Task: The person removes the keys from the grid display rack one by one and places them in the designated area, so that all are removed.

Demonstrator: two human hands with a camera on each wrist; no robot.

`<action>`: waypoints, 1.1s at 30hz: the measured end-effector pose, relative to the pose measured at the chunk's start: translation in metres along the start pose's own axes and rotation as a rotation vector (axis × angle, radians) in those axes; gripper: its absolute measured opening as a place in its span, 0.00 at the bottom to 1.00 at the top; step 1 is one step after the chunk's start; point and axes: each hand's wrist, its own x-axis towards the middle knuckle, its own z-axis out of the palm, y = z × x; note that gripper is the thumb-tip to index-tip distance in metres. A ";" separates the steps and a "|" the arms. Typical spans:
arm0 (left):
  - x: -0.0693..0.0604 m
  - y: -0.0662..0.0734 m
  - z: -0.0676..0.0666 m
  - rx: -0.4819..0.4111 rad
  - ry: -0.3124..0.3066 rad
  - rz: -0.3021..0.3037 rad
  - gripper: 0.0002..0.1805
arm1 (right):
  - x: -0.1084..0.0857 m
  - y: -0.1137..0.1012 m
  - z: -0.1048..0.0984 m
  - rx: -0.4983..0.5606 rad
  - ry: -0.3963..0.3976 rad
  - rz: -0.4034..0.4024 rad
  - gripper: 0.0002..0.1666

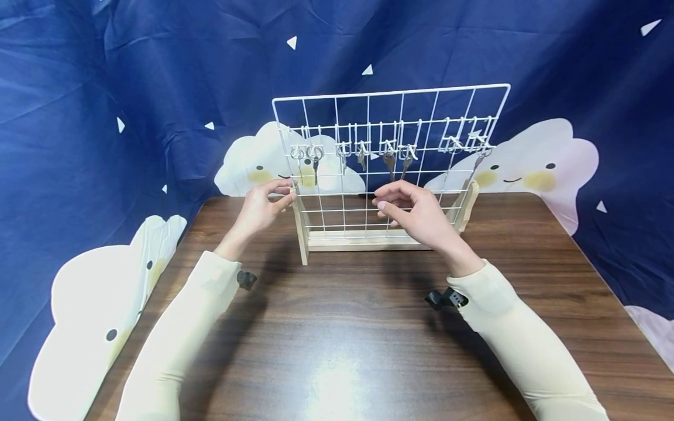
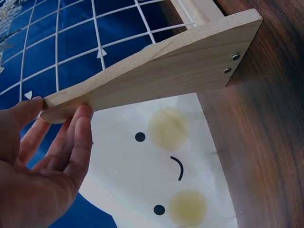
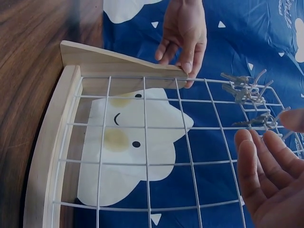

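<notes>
The bench (image 1: 300,316) carries the wire rack (image 1: 391,92). In front of it hangs the right hand (image 1: 416,215), holding nothing, fingers loosely bent and apart from the thumb. The left hand (image 1: 263,203) pinches the top of the wooden side piece (image 1: 302,228); light, even pressure there should steady the rack. Above, keys (image 1: 389,162) hang from hooks (image 1: 411,154); slow movement would best avoid jolting them loose.
</notes>
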 end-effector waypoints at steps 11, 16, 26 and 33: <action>-0.001 0.000 0.001 0.012 0.010 0.005 0.20 | 0.005 -0.004 0.012 0.023 -0.006 -0.023 0.13; 0.000 -0.002 0.002 0.004 0.009 0.008 0.19 | 0.007 -0.009 0.017 0.052 -0.001 -0.020 0.13; 0.000 -0.001 0.001 -0.007 0.011 0.006 0.19 | 0.016 -0.016 0.030 0.072 0.005 -0.052 0.14; -0.001 0.000 0.001 0.002 0.010 0.006 0.20 | 0.021 -0.023 0.040 0.108 0.000 -0.071 0.15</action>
